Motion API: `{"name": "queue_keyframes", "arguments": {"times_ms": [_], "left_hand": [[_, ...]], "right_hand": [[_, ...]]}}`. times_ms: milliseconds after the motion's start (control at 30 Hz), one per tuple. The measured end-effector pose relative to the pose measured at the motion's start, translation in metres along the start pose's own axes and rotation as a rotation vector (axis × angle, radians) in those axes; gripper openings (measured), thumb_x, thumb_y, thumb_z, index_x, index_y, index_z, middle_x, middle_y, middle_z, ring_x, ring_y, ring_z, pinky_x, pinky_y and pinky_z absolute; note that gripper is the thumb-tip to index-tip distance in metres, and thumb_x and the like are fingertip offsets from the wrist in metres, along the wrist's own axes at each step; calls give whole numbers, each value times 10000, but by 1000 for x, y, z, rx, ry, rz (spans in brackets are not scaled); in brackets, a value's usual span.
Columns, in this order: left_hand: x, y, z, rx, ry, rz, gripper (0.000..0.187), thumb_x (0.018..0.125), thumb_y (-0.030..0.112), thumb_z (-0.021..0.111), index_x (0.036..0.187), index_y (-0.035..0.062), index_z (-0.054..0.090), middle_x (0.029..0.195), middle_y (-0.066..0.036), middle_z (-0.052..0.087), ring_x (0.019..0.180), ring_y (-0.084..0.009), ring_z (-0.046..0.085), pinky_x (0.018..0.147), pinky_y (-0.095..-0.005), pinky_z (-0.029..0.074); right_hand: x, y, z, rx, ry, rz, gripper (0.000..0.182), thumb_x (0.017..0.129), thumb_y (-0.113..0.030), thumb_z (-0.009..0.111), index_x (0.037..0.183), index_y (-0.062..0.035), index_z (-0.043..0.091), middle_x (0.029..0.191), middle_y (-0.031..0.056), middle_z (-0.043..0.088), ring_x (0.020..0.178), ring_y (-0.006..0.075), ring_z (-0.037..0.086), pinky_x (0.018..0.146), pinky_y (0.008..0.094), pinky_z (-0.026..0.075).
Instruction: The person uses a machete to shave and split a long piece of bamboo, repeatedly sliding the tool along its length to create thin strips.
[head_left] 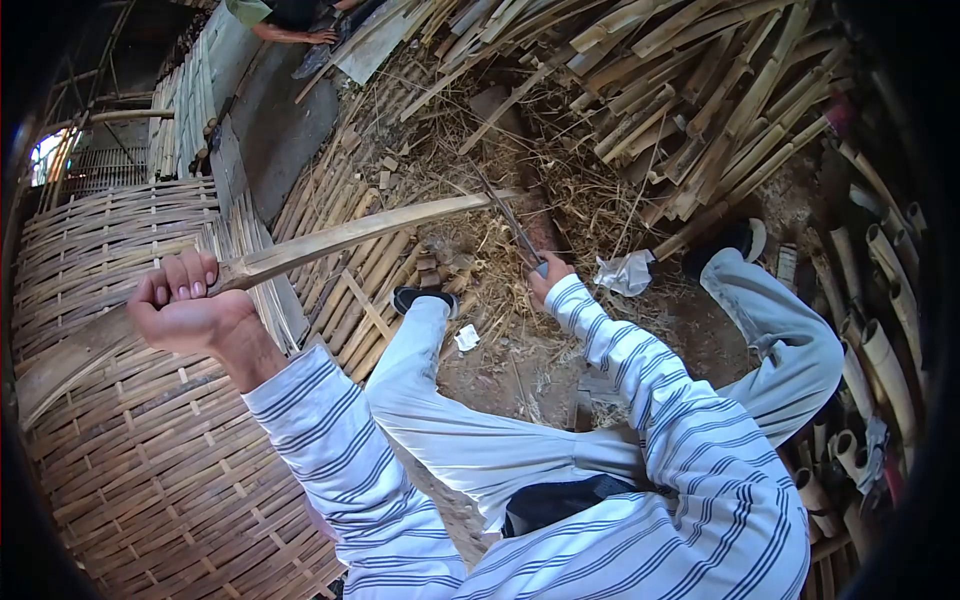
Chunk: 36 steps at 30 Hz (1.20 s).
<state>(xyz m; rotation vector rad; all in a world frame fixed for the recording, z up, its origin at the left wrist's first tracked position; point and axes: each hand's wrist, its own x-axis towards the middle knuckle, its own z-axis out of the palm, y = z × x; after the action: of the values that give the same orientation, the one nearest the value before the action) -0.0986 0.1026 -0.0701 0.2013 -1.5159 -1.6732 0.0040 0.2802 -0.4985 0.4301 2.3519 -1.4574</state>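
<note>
A long split bamboo strip (370,232) runs from the lower left toward the middle of the view. My left hand (195,312) is closed around it, with part of the strip continuing behind the wrist. Its far end lies over a brown log (540,222) on the ground. In my right hand (550,280), the fingers wrap the handle of a long-bladed knife (510,218). The blade slants up and left, overlapping the strip near its far end. Pale bamboo shavings (590,195) surround the log.
Woven bamboo matting (150,470) fills the left side. Split bamboo pieces (690,90) are piled at the upper right, and cut bamboo tubes (890,350) stand along the right. Crumpled white paper (625,273) lies near my right hand. Another person's arm (290,34) shows at the top.
</note>
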Motion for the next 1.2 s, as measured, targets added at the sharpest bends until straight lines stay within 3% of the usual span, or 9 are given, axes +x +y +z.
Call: {"name": "queue_keyframes", "arguments": {"times_ms": [233, 367, 533, 667, 800, 833, 900, 1033, 1200], "left_hand": [[-9, 3, 10, 0, -10, 21, 244, 730, 163, 366, 538, 168, 215, 469, 18, 190, 421, -98, 168, 439, -262, 187], [-21, 11, 9, 28, -7, -8, 255, 734, 167, 367, 530, 173, 215, 468, 18, 193, 419, -96, 169, 433, -258, 179], [-28, 12, 15, -50, -30, 16, 264, 736, 168, 376, 527, 172, 216, 463, 20, 193, 414, -93, 173, 421, -255, 173], [-33, 14, 12, -11, -92, 7, 246, 743, 194, 372, 535, 175, 243, 466, 22, 202, 408, -90, 184, 414, -255, 190], [-32, 15, -10, -48, -95, 11, 255, 741, 204, 364, 529, 186, 223, 465, 25, 192, 396, -92, 162, 407, -254, 167], [-36, 17, -12, -12, -102, 0, 258, 744, 214, 355, 526, 185, 221, 466, 23, 200, 398, -95, 168, 410, -260, 174], [-42, 20, -8, 40, -103, 0, 265, 749, 234, 336, 519, 183, 215, 468, 18, 217, 401, -100, 180, 416, -270, 188], [-41, 16, -3, 63, -64, 33, 274, 742, 219, 358, 513, 181, 212, 470, 17, 209, 404, -102, 184, 431, -259, 196], [-42, 17, 3, 35, -42, 23, 278, 742, 205, 372, 516, 178, 213, 467, 14, 205, 399, -104, 176, 433, -253, 195]], "right_hand": [[-25, -62, -38, 124, 97, -85, 469, 916, -444, 454, 968, -5, 611, 692, 177, 643, 715, 333, 647, 665, 395, 502], [8, -27, 0, -327, 214, 16, 499, 918, -469, 419, 922, 0, 588, 702, 262, 601, 741, 422, 607, 660, 500, 471], [16, -66, -51, -106, 12, 66, 510, 916, -470, 413, 846, -2, 604, 707, 271, 595, 711, 448, 592, 642, 497, 472], [2, -54, -28, 27, 138, -62, 494, 928, -455, 377, 913, -29, 626, 722, 259, 603, 743, 451, 592, 697, 496, 481], [28, -70, -56, -358, -264, -152, 426, 943, -372, 332, 1199, -90, 523, 1056, 234, 601, 959, 440, 566, 877, 490, 442], [34, -46, -33, -386, -87, -270, 423, 944, -373, 348, 1160, -64, 541, 1009, 283, 595, 946, 434, 574, 846, 495, 453], [10, -101, -67, 3, -134, 8, 427, 941, -390, 367, 1061, -49, 595, 968, 326, 583, 940, 432, 578, 806, 485, 467], [28, -33, 13, -271, -7, 93, 559, 917, -499, 371, 882, -13, 645, 945, 333, 583, 947, 471, 556, 831, 523, 434], [21, -70, -32, -30, 4, 56, 566, 913, -514, 371, 903, -11, 631, 884, 332, 585, 914, 473, 553, 819, 515, 441]]}}
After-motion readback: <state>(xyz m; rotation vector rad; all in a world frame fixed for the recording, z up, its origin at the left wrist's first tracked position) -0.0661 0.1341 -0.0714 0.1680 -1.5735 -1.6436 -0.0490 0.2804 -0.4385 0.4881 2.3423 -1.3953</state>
